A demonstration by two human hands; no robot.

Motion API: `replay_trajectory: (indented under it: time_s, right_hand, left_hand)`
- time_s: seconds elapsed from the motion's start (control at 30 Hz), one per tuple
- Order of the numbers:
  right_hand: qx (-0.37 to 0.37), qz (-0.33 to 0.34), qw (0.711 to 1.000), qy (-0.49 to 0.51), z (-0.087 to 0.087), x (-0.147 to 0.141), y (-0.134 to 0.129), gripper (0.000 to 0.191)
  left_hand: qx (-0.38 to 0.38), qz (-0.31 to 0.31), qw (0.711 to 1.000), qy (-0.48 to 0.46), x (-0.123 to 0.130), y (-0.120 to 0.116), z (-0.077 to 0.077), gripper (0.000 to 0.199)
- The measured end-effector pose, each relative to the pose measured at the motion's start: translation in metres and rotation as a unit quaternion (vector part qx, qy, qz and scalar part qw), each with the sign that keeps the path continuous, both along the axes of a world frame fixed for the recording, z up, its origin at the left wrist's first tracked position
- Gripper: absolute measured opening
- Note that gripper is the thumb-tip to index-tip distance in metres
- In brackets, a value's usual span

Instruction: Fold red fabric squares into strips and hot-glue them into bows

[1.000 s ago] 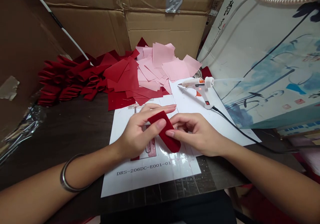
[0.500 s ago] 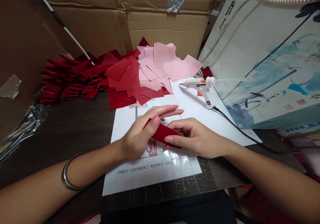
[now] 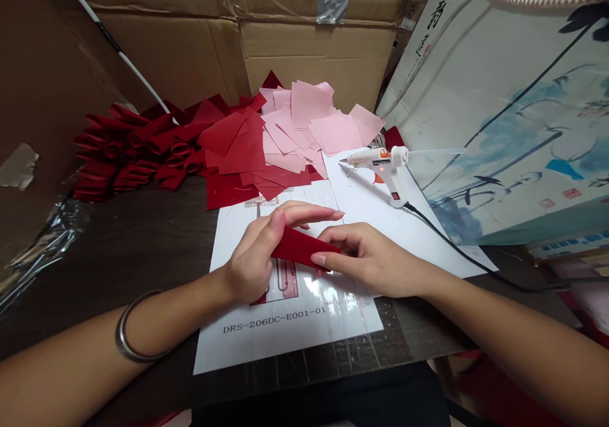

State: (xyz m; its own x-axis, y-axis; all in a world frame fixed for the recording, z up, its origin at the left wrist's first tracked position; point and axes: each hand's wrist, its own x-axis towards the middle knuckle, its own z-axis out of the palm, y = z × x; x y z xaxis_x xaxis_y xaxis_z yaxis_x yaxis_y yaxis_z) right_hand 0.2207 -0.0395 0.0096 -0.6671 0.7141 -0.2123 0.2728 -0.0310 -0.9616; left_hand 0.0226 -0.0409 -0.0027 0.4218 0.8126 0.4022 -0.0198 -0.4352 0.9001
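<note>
A folded strip of red cloth (image 3: 304, 248) is between my two hands, above the printed sheet. My right hand (image 3: 371, 259) pinches its right end, thumb on top and curled fingers underneath. The left end rests in the crook of my left hand (image 3: 259, 246), between the raised thumb and the palm. My left fingers stretch out behind the strip, pointing right. Below my hands lies the white printed sheet (image 3: 285, 344), with a drawing partly hidden by my hands.
A white glue gun (image 3: 380, 160) with a black cord stands on white paper at the right. Behind lie loose red cloth pieces (image 3: 238, 144), pink pieces (image 3: 309, 106) and, to the left, rolled red pieces (image 3: 137, 151). Cardboard (image 3: 314, 59) walls the back; a painted panel (image 3: 514, 122) leans right.
My left thumb has lifted off the strip's face and moved back to its left end. The red strip has shifted slightly up and left, with my right hand still gripping it.
</note>
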Motion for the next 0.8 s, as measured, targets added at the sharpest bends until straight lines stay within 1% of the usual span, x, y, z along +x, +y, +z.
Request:
replay_trajectory:
  time_s: [0.07,0.1,0.27,0.37,0.53,0.67,0.73,0.8]
  right_hand:
    - [0.002,-0.001,1.000,-0.006,-0.0001,0.0003,0.0003,0.028]
    - [0.003,-0.002,1.000,-0.008,-0.0003,0.0004,0.0004,0.029]
    - [-0.009,-0.013,1.000,-0.006,-0.0004,-0.0001,0.0001,0.026]
    - [-0.016,-0.024,1.000,0.003,0.0001,-0.0004,-0.0003,0.027]
    - [-0.014,-0.038,0.998,0.054,0.0020,0.0009,-0.0004,0.025]
    - [-0.026,0.004,0.997,0.078,0.0025,0.0022,-0.0005,0.025]
    - [-0.015,0.022,0.997,0.079,0.0020,0.0022,-0.0006,0.025]
    - [-0.008,0.023,0.997,0.067,0.0013,0.0020,-0.0007,0.027]
  left_hand:
    - [-0.013,0.005,1.000,-0.003,0.0006,-0.0006,-0.0007,0.054]
    - [-0.020,0.009,1.000,-0.012,0.0014,-0.0009,-0.0012,0.052]
    - [-0.021,0.054,0.996,-0.072,0.0058,-0.0009,-0.0050,0.029]
    - [-0.015,0.056,0.995,-0.083,0.0052,0.0003,-0.0072,0.022]
    - [-0.031,0.017,0.996,-0.080,0.0019,0.0016,-0.0084,0.036]
    - [-0.036,-0.005,0.998,-0.045,-0.0008,0.0002,-0.0077,0.036]
    - [-0.059,-0.034,0.998,-0.011,-0.0025,-0.0011,-0.0068,0.042]
    - [-0.070,-0.055,0.996,0.019,-0.0034,-0.0019,-0.0052,0.050]
